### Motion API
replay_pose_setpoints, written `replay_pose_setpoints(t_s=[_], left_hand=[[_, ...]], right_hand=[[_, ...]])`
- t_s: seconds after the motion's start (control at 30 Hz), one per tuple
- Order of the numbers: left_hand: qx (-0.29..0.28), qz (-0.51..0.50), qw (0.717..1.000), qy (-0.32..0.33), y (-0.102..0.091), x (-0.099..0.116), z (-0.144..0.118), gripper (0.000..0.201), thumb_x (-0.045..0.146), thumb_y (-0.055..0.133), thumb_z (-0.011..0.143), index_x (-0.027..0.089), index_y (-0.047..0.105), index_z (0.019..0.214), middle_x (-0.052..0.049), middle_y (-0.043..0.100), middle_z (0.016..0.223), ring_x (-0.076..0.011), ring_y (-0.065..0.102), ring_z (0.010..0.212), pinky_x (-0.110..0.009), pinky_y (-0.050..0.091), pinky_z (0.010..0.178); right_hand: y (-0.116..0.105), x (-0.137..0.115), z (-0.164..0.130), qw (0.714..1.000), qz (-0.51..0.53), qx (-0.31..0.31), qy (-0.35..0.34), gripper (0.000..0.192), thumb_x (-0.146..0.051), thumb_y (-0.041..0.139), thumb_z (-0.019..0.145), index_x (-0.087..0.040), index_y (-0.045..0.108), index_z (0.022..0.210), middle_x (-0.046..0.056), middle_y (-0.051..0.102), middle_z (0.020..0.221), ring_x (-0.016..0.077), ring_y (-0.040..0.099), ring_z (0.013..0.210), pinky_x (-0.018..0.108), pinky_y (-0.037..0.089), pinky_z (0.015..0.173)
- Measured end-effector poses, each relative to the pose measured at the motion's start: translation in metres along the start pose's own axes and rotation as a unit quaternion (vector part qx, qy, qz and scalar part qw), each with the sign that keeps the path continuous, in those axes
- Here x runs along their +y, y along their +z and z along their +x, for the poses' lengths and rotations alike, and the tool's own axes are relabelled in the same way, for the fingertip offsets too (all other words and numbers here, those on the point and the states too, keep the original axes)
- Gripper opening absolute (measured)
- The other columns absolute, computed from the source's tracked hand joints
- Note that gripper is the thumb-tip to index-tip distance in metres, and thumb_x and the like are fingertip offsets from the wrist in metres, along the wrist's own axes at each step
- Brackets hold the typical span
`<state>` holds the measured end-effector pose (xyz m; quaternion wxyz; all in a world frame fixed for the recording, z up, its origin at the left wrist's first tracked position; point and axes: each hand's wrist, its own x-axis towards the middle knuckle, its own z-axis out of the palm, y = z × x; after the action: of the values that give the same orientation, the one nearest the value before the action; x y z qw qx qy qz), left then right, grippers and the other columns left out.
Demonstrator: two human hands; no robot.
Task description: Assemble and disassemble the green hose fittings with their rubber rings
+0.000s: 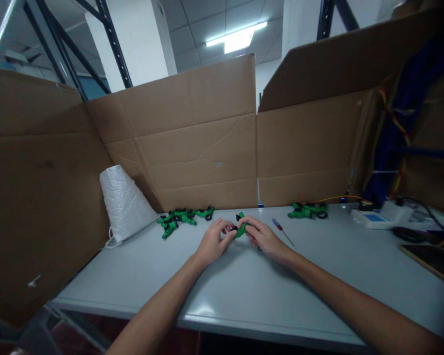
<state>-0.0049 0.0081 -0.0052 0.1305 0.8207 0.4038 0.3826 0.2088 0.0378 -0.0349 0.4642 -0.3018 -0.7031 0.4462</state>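
Observation:
Over the middle of the table, both hands hold a small green plastic toy with black parts (241,230). My left hand (215,240) pinches a black piece at its left side between thumb and fingers. My right hand (265,237) grips the green body from the right, its fingers curled round it. A dark ring, perhaps a wheel, shows just under my right hand; the fingers hide much of the toy. Right of my right hand lies a screwdriver (278,226) with a red and blue handle, its shaft pointing toward me.
Several similar green toys (185,216) lie in a cluster at the back left, and more green toys (308,211) at the back right. A white padded bag (124,207) stands at left. Cardboard walls (192,148) enclose the table (148,281). A white device (373,219) and cables sit far right.

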Motion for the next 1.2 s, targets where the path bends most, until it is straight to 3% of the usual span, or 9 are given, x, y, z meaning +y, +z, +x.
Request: replay_pose_setpoints(t_s=[0.3, 0.5, 0.73, 1.0, 1.2], left_hand=[[-0.014, 0.015, 1.0, 0.005, 0.0001, 0.002, 0.0007, 0.03, 0.045, 0.055, 0.105, 0.02, 0.07, 0.113, -0.006, 0.064, 0.1, -0.0209, 0.06, 0.094, -0.028, 0.049, 0.077], [-0.016, 0.015, 1.0, 0.001, -0.0013, -0.0005, 0.0014, 0.032, 0.045, 0.05, 0.107, 0.02, 0.07, 0.115, -0.007, 0.064, 0.1, -0.021, 0.06, 0.092, -0.029, 0.049, 0.079], [-0.021, 0.024, 0.999, 0.01, -0.0015, 0.0022, 0.0001, 0.031, 0.044, 0.051, 0.107, 0.02, 0.069, 0.114, -0.007, 0.063, 0.1, -0.0217, 0.06, 0.096, -0.03, 0.048, 0.082], [-0.023, 0.026, 0.999, 0.008, -0.0026, 0.0006, 0.0021, 0.03, 0.042, 0.049, 0.108, 0.021, 0.069, 0.114, -0.007, 0.064, 0.102, -0.022, 0.06, 0.097, -0.031, 0.048, 0.085], [-0.013, 0.031, 0.999, 0.016, -0.0031, -0.0013, 0.0002, 0.031, 0.042, 0.048, 0.109, 0.021, 0.069, 0.116, -0.008, 0.064, 0.103, -0.0225, 0.061, 0.098, -0.034, 0.048, 0.091]], right_hand=[[-0.0053, -0.0016, -0.0014, 0.999, -0.041, 0.004, -0.014, 0.025, -0.031, 0.043, 0.099, -0.023, 0.065, 0.107, -0.005, 0.045, 0.065, 0.015, 0.047, 0.056, 0.025, 0.036, 0.055], [-0.0025, 0.0, -0.0024, 0.998, -0.056, -0.006, -0.014, 0.028, -0.029, 0.042, 0.1, -0.024, 0.064, 0.118, -0.005, 0.05, 0.067, 0.0153, 0.05, 0.058, 0.025, 0.037, 0.058], [-0.0063, 0.0008, -0.0001, 0.997, -0.07, 0.006, -0.044, 0.025, -0.03, 0.045, 0.1, -0.024, 0.066, 0.113, -0.005, 0.048, 0.066, 0.0152, 0.047, 0.057, 0.025, 0.036, 0.057], [0.0, -0.0016, 0.0006, 1.0, 0.002, 0.005, -0.023, 0.025, -0.034, 0.046, 0.1, -0.023, 0.064, 0.114, -0.005, 0.049, 0.067, 0.0145, 0.047, 0.057, 0.024, 0.037, 0.055], [0.0018, 0.0017, -0.0001, 1.0, -0.001, -0.001, -0.007, 0.027, -0.03, 0.046, 0.098, -0.024, 0.064, 0.116, -0.004, 0.052, 0.069, 0.0153, 0.05, 0.06, 0.024, 0.039, 0.058]])
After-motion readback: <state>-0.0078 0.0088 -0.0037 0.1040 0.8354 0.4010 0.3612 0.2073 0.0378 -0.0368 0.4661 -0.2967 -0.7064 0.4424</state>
